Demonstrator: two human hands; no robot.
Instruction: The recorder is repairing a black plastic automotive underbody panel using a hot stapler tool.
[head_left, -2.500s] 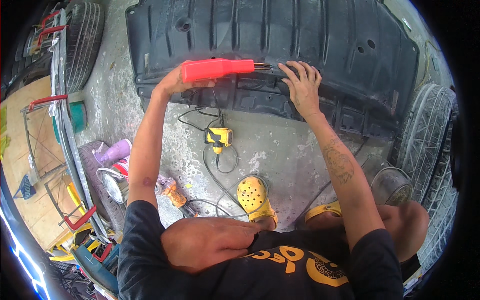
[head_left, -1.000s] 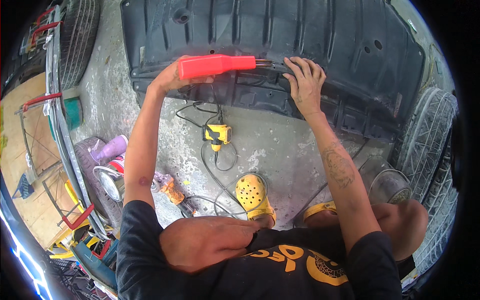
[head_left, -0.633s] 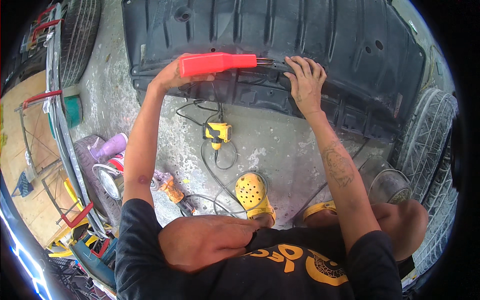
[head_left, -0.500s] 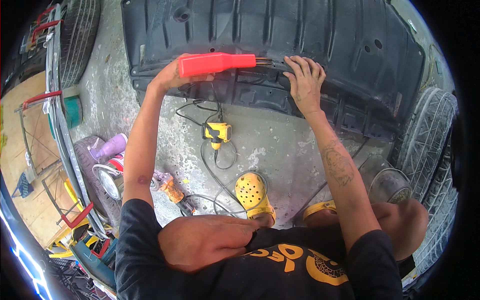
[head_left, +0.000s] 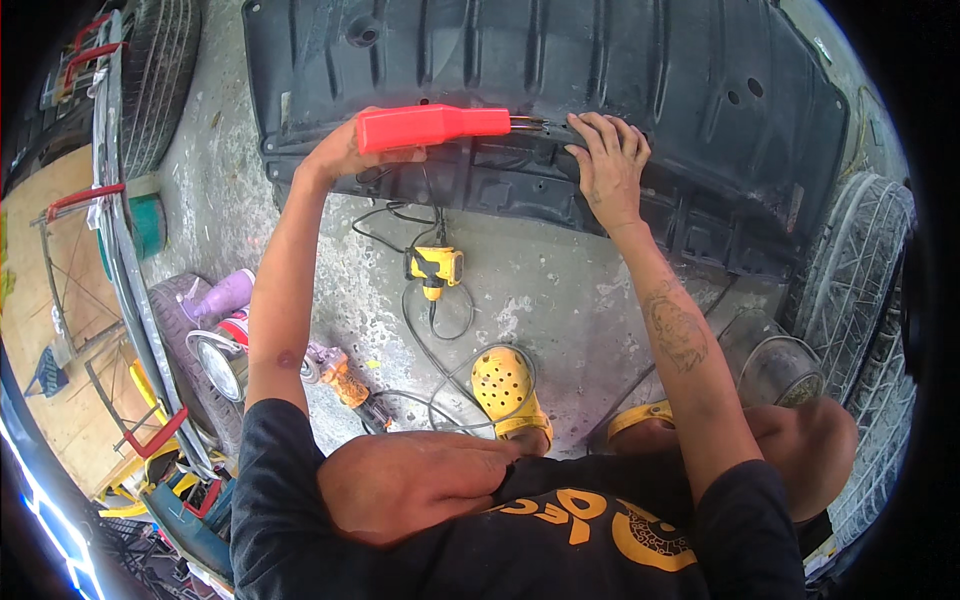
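Observation:
My left hand is closed round the far side of a red hot stapler, whose body hides most of the fingers. Two thin metal prongs stick out of its right end and reach a damaged spot along a seam of a large black plastic panel. Whether the prong tips touch the plastic, I cannot tell. Just right of the prongs, my right hand rests on the panel, fingers bent and slightly apart, thumb toward the tips. It holds no tool.
On the concrete floor lie a yellow-and-black power tool with a looping cable and an orange tool. A purple bottle and a round lamp are by a tyre at left. More tyres and a metal bucket stand right.

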